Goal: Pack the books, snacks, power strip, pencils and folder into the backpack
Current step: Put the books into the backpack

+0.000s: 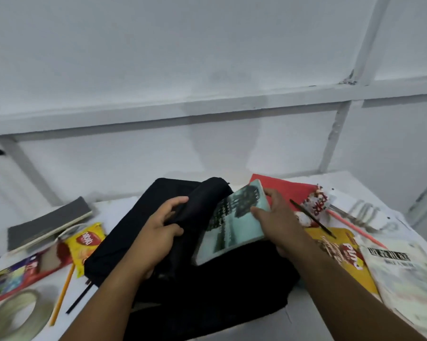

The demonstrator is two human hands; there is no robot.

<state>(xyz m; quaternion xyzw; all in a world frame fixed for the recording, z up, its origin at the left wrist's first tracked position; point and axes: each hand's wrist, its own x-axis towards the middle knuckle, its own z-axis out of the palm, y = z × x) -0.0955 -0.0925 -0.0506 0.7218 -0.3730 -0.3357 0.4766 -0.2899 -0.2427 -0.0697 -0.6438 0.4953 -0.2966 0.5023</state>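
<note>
backpack (188, 274) dead centre on the white table (306, 313), black, soft and slumped, and the left hand (158, 227) grips a fold of its fabric near the top, fingers curled round it, lifting the mouth. right hand (279, 227) has the teal book (234, 220), thumb on the cover and fingers wrapped round its right edge, book tilted with its lower end down against the bag. hands sit near each other but apart, each clamped on its own thing.

handling call: that book looks like a slim paperback, light, a bit bendy, smooth cover, so the edge pinch should hold, though a grip nearer the spine would keep it from flexing as it slides in. the bag is limp cloth and will probably fold shut unless the flap is held up.

plenty waiting. red folder (284, 190) behind the book, snack packets (316, 205) and a yellow snack box (343, 257) to the right with a black pencil (313, 219) lying across them, pink pencil (355, 227) beyond. left side: grey book (50, 222), yellow chip bag (88, 242), yellow pencil (62, 294), tape roll (15, 313). power strip, cannot pick it out for sure.
</note>
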